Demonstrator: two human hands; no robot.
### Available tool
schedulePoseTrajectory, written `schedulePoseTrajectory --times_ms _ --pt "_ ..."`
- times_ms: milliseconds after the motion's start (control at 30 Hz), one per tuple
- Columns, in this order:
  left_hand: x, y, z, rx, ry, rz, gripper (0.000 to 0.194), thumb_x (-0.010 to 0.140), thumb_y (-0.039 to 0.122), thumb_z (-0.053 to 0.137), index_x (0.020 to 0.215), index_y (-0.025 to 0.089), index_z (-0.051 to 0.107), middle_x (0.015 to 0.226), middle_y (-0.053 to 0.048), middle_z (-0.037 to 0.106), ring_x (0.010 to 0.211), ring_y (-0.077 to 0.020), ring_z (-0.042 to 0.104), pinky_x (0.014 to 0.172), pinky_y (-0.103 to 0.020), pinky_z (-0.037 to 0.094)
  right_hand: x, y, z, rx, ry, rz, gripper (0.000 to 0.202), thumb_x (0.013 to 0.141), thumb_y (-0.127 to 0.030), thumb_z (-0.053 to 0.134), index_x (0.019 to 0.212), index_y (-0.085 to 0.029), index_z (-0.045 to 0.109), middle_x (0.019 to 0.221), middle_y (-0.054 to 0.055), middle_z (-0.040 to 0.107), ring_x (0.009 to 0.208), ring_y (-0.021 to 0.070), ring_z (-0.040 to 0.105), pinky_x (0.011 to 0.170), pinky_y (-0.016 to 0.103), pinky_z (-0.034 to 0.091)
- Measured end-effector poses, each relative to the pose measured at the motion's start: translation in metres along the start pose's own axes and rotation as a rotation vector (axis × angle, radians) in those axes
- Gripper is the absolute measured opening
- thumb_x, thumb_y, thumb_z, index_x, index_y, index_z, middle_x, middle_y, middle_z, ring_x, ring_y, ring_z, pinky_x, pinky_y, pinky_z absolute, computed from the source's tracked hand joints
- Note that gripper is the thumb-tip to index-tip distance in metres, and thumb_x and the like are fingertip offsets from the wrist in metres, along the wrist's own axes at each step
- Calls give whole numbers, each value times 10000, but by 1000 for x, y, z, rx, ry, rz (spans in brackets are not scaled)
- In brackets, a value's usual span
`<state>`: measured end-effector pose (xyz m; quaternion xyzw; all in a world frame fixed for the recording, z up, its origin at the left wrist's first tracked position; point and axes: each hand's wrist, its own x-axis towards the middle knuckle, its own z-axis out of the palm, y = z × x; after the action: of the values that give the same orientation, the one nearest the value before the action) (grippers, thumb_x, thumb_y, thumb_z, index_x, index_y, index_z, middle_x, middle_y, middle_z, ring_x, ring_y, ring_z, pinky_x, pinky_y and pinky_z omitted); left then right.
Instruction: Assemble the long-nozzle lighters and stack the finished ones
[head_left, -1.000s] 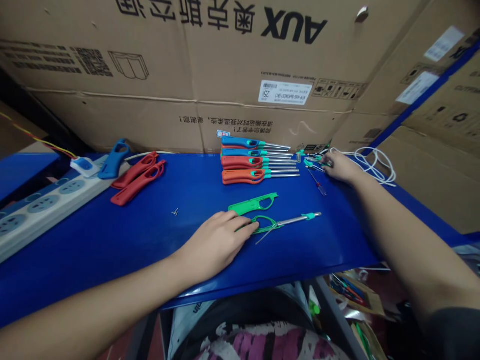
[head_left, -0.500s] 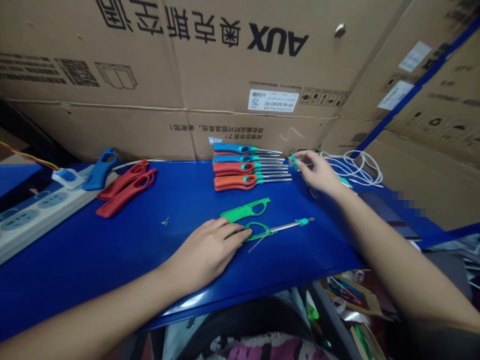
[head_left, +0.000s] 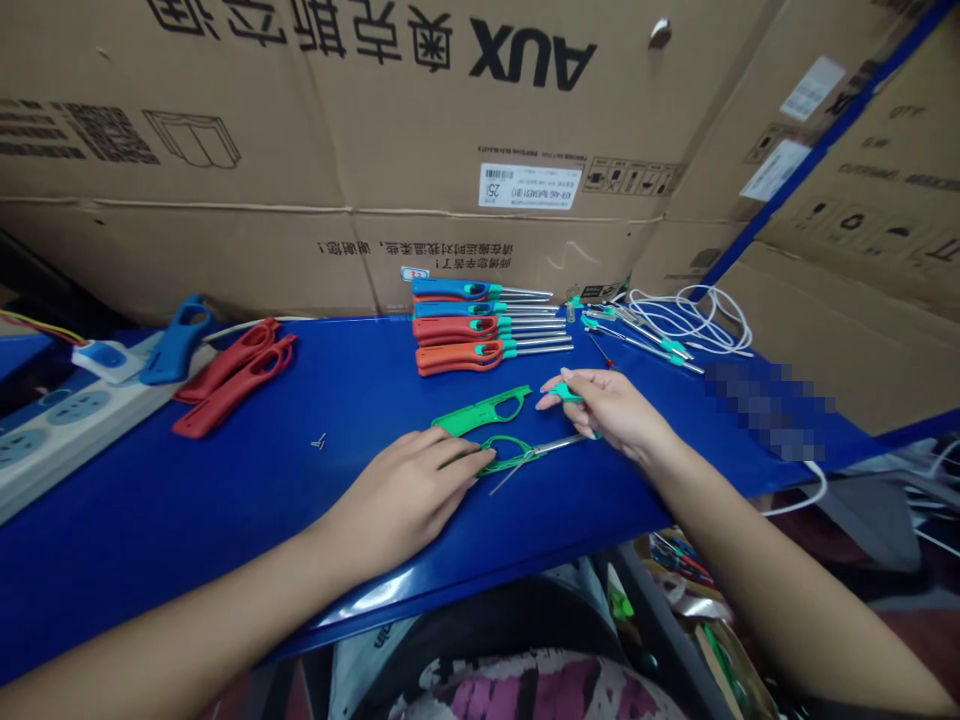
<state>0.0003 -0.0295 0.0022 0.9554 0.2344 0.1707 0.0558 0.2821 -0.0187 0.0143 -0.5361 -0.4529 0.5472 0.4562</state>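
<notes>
A tall sheet of brown cardboard [head_left: 375, 120], its large printed characters and "AUX" upside down, stands along the far edge of the blue counter [head_left: 247, 530] I sit at. A white power strip [head_left: 120, 402] runs aslant at the counter's left end, with a blue handle piece [head_left: 178, 342] resting on it. My left hand [head_left: 412, 490] lies palm down near the middle of the near edge; my right hand [head_left: 607, 410] is farther in and to the right.

By the middle of the far edge lie lighters [head_left: 457, 355] in a row, blue, red and orange, their metal tubes pointing right. A white cable [head_left: 690, 322] is coiled toward the far right corner. Two red handle pieces [head_left: 236, 385] lie just right of the strip. Metal rods [head_left: 649, 340] with teal fittings lie beside the cable.

Between the row and the near edge, my left fingers are closed on a green handle half [head_left: 514, 455], from which a metal tube [head_left: 555, 445] points right. Another green half [head_left: 487, 408] lies just beyond it. A small screwdriver [head_left: 602, 350] lies beside the rods. My right thumb and fingers pinch a small teal piece [head_left: 568, 393]. Tiny screws [head_left: 319, 441] lie left of my left hand.
</notes>
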Motion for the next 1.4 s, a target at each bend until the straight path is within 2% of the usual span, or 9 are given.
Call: schedulePoseTrajectory --times_ms 167,300,433,567,667,767,900,1167,1400 --pt "1 1 -1 15 8 1 340 1028 215 447 1322 196 616 1186 -87 714 1020 -247 655 837 -412 563 9 2 -9 118 4 40 293 848 -441 701 866 -151 739 703 64 719 430 72 438 372 211 421" --pt "1 1 -2 30 0 2 345 1024 206 452 1326 200 619 1182 -90 716 1025 -249 659 841 -412 562 8 3 -15 179 1 28 225 839 -335 729 969 -154 756 923 85 765 659 95 639 631 203 585" --pt "0 0 -2 19 -14 -4 357 1016 197 462 1343 206 605 1199 -87 711 1039 -254 657 856 -426 565 2 2 -17 144 -1 30 415 703 -209 847 1098 -173 722 1096 87 766 874 115 717 857 228 591" --pt "1 0 -1 -4 1 -6 347 1011 187 471 1327 196 615 1201 -86 711 1048 -245 659 889 -423 566 -3 4 -14 -13 33 -63 411 728 -392 836 1055 -172 722 1012 100 781 800 163 726 758 307 608" --pt "1 1 -1 -18 20 -13 336 999 183 499 1309 200 628 1193 -88 713 1052 -235 663 904 -409 566 -3 9 -17 -358 126 -171 376 808 -525 726 924 -170 767 830 91 772 621 168 654 585 320 545" --pt "1 1 -2 -26 27 -22 334 991 179 511 1300 204 636 1186 -91 716 1057 -231 668 915 -405 566 0 16 -23 -716 247 -343 340 828 -527 687 817 -201 782 781 78 745 639 191 621 616 353 509" --pt "1 1 -3 -37 25 -25 335 993 183 508 1303 206 635 1194 -90 713 1062 -231 666 919 -405 567 2 21 -30 -883 251 -516 310 823 -506 691 721 -218 739 785 57 685 662 185 592 652 358 489" --pt "2 1 -2 -45 19 -32 323 999 197 511 1295 202 639 1191 -77 714 1053 -238 659 911 -414 567 2 23 -33 -1036 290 -468 308 765 -490 750 789 -218 607 804 53 652 720 211 598 679 353 494" --pt "2 1 -3 -44 20 -25 320 997 188 511 1289 197 643 1184 -79 715 1050 -238 658 904 -412 566 0 18 -24 -1070 304 -357 453 874 -641 584 697 -224 586 775 62 644 716 223 606 692 363 460"
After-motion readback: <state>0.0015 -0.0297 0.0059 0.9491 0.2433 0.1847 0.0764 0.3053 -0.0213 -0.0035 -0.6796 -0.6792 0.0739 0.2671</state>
